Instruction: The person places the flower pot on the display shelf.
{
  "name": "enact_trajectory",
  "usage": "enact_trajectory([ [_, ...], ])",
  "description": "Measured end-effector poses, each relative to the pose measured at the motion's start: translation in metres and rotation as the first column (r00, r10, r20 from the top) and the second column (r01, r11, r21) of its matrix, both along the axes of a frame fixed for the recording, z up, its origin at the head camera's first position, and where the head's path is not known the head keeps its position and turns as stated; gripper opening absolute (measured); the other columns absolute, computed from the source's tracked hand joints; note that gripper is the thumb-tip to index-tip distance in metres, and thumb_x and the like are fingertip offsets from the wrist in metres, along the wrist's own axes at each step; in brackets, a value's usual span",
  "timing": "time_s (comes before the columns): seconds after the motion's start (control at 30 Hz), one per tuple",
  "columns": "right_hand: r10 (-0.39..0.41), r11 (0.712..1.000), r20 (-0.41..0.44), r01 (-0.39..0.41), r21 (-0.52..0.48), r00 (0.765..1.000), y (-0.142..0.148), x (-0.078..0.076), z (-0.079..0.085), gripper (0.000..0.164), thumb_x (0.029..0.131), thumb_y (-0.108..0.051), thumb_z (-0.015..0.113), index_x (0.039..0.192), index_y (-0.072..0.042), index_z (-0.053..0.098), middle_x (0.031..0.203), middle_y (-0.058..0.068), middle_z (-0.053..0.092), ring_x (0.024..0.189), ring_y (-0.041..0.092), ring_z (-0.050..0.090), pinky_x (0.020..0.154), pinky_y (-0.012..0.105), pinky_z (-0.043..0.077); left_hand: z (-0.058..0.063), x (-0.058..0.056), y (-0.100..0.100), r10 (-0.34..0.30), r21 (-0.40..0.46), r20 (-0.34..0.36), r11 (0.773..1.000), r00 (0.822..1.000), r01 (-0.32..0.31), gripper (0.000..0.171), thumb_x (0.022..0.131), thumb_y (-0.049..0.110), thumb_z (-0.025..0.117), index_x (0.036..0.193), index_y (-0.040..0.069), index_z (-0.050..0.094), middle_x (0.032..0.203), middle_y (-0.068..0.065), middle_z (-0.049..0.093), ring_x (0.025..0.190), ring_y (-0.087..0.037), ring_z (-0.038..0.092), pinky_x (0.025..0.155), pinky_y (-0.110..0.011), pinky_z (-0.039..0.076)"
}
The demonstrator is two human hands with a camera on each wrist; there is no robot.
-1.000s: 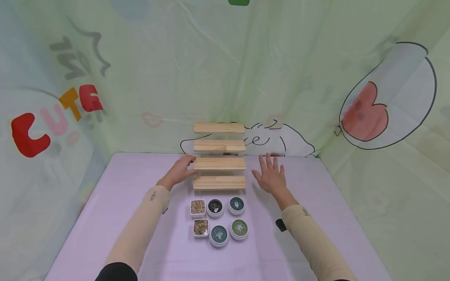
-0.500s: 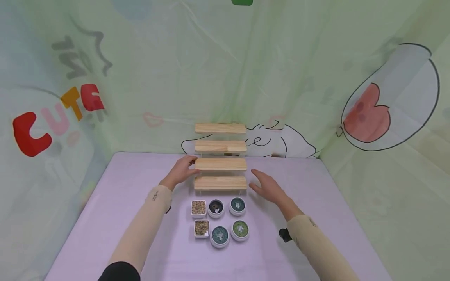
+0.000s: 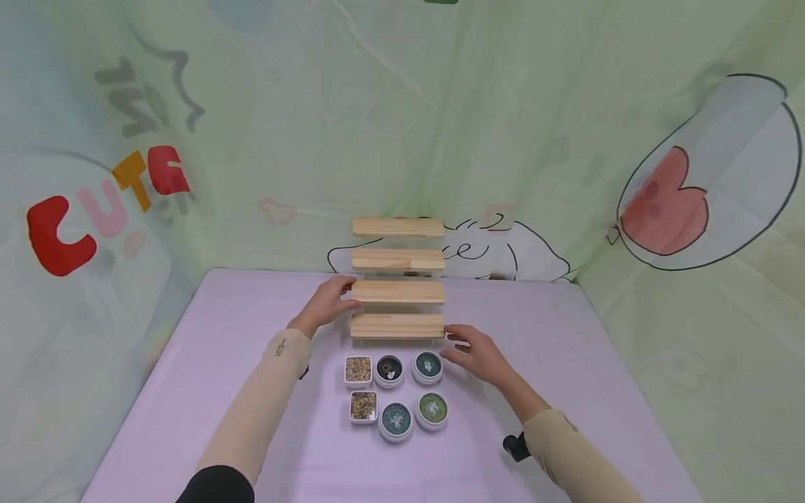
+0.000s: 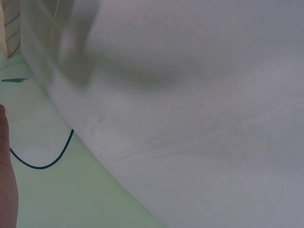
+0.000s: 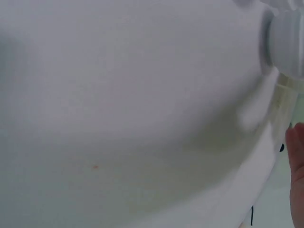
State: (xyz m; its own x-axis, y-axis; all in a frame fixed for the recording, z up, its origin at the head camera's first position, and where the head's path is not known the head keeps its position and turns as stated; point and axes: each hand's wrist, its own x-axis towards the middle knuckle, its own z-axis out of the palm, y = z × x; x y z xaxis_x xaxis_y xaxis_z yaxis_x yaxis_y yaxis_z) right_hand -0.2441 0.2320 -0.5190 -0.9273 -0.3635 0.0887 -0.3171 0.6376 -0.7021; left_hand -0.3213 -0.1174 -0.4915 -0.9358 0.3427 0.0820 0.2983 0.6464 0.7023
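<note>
A tiered display shelf (image 3: 397, 292) with several pale wooden boards on clear supports stands at the back of the table. My left hand (image 3: 325, 302) grips the left end of its second-lowest board, thumb at the front edge and fingers at the back. At the right end of the lowest board, my right hand (image 3: 479, 354) has its fingertips right at the edge, with the thumb apart below. In the right wrist view only part of the right hand (image 5: 297, 171) shows, at the right edge; the left wrist view shows a strip of the left hand (image 4: 6, 175).
In front of the shelf stand small white pots: two square ones with tan grains, such as the front square pot (image 3: 363, 406), and several round ones, among them a green-filled pot (image 3: 432, 409). The lilac tablecloth (image 3: 251, 293) meets a printed curtain (image 3: 283, 140) behind.
My right hand has come down and inward from spread fingers beside the shelf to the lowest board's right end. My left hand stays at its board. The view has shifted slightly.
</note>
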Motion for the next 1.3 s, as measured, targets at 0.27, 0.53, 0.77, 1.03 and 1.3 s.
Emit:
enact_trajectory([
  [0.27,0.025,0.997,-0.008,-0.026,-0.074,1.0,0.009,0.009,-0.004,0.054,0.084,-0.018,0.079,0.128,0.005,0.058,0.122,0.018,0.061,0.109,0.032,0.062,0.092,0.044,0.056,0.002,0.001,0.001,-0.001,0.029,0.009,1.0,1.0,0.001,0.063,0.089,0.022,0.074,0.138,-0.007,0.047,0.135,-0.025,0.051,0.12,-0.036,0.053,0.105,-0.042,0.047],
  [0.53,0.232,0.967,0.055,-0.224,-0.121,0.971,0.002,0.013,-0.015,0.058,0.084,-0.014,0.079,0.131,0.008,0.053,0.128,0.023,0.058,0.115,0.041,0.059,0.097,0.047,0.052,0.002,-0.001,0.0,0.014,0.008,0.024,1.0,1.0,-0.015,0.063,0.089,0.02,0.073,0.14,-0.007,0.046,0.136,-0.024,0.051,0.121,-0.034,0.053,0.106,-0.042,0.046],
  [0.77,0.28,0.95,0.058,-0.268,-0.159,0.958,-0.005,0.011,-0.022,0.055,0.084,-0.01,0.078,0.13,0.01,0.054,0.129,0.025,0.057,0.119,0.041,0.055,0.099,0.044,0.051,0.001,-0.002,0.0,0.023,0.018,0.036,1.0,0.999,-0.024,0.065,0.088,0.019,0.075,0.14,-0.007,0.046,0.136,-0.023,0.051,0.121,-0.034,0.053,0.107,-0.042,0.046],
  [1.03,0.214,0.97,0.098,-0.199,-0.138,0.972,-0.009,0.014,-0.027,0.059,0.082,-0.016,0.081,0.131,0.003,0.055,0.129,0.016,0.058,0.121,0.034,0.056,0.101,0.035,0.051,-0.001,-0.004,0.0,0.03,0.019,0.047,0.999,0.998,-0.031,0.066,0.087,0.021,0.076,0.14,-0.005,0.046,0.136,-0.022,0.051,0.122,-0.033,0.053,0.107,-0.041,0.046],
  [1.3,0.207,0.96,0.061,-0.191,-0.203,0.976,-0.013,0.014,-0.018,0.055,0.081,-0.006,0.08,0.129,0.005,0.055,0.127,0.02,0.057,0.118,0.035,0.056,0.1,0.035,0.051,-0.002,-0.005,0.0,0.032,0.026,0.047,0.999,0.998,-0.033,0.066,0.087,0.02,0.076,0.14,-0.006,0.046,0.136,-0.022,0.051,0.122,-0.033,0.054,0.106,-0.04,0.046],
])
